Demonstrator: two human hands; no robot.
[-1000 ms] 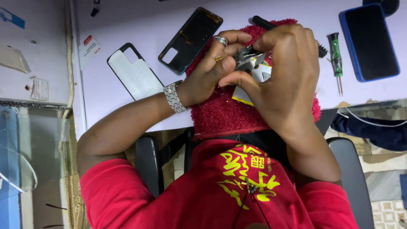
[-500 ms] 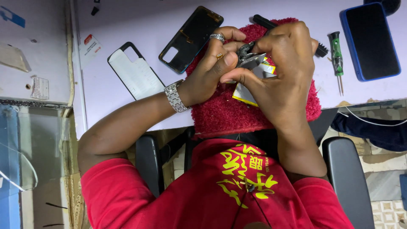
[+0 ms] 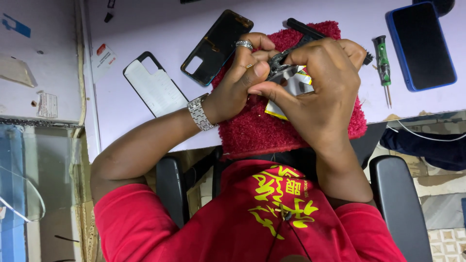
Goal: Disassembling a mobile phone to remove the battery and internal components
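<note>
1. Small silver-and-yellow part (image 3: 291, 85) pinched between both hands, raised just above the red mat (image 3: 272, 131), close to the eyes for fine work; exact kind too hidden to tell.
2. Left hand (image 3: 238, 82) clamped on its near edge to steady it; right hand (image 3: 320, 92) curled over the top, pressing a dark tool (image 3: 281, 58) against it.
3. Mat spread on the counter (image 3: 145, 29) under the hands, likely to cushion and catch bits.
4. Green screwdriver (image 3: 382, 60) and blue phone (image 3: 421, 46) right of the hands; black back cover (image 3: 217, 46) and pale case (image 3: 155, 90) left, within reach.
</note>
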